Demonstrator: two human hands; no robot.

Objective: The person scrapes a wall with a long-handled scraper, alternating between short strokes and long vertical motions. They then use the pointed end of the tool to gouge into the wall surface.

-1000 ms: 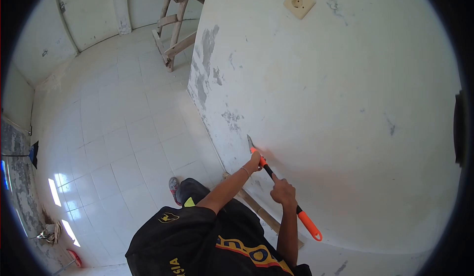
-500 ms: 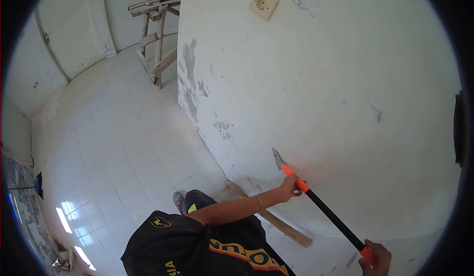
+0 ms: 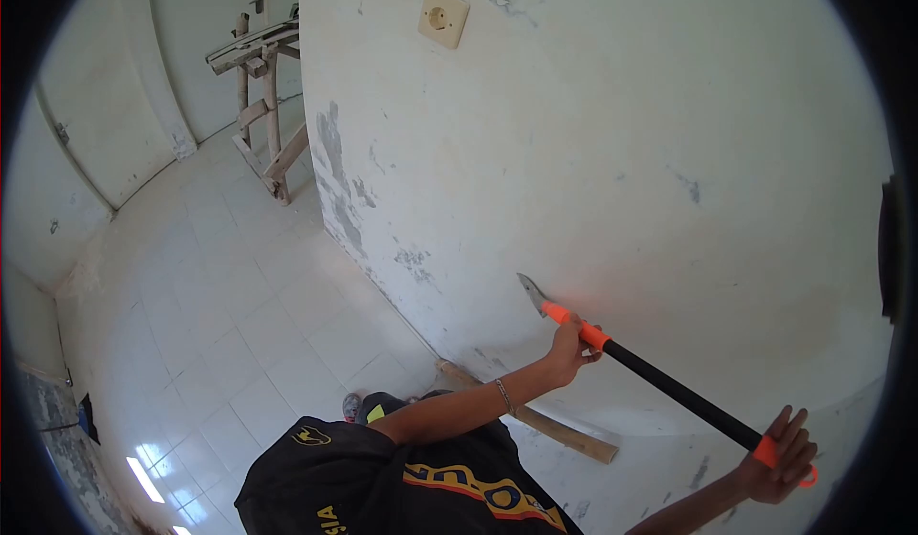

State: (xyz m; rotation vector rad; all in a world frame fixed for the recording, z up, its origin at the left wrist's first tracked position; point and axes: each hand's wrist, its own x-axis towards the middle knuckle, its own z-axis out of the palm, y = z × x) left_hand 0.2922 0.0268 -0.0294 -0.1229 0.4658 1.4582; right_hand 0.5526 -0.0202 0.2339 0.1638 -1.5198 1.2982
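Observation:
A long scraper [image 3: 684,394] with a black shaft, orange grips and a flat metal blade lies slantwise across the view. Its blade is against the white wall [image 3: 593,152]. Near the blade end, my left hand [image 3: 571,351] is closed around the orange grip, a bracelet on its wrist. At the lower right, my right hand [image 3: 779,458] holds the orange end of the handle, its fingers partly spread over it. Grey worn patches and scuffs mark the wall's paint.
A beige socket [image 3: 444,19] is on the wall above. A wooden trestle [image 3: 271,105] stands beyond the wall's corner at the upper left. A wooden pole [image 3: 555,428] lies along the wall's foot. Pale tiles [image 3: 249,286] cover the floor, with doors behind.
The view has shifted. My right hand has moved up and right with the handle's end, and its fingers have loosened. The scraper now lies at a flatter slant.

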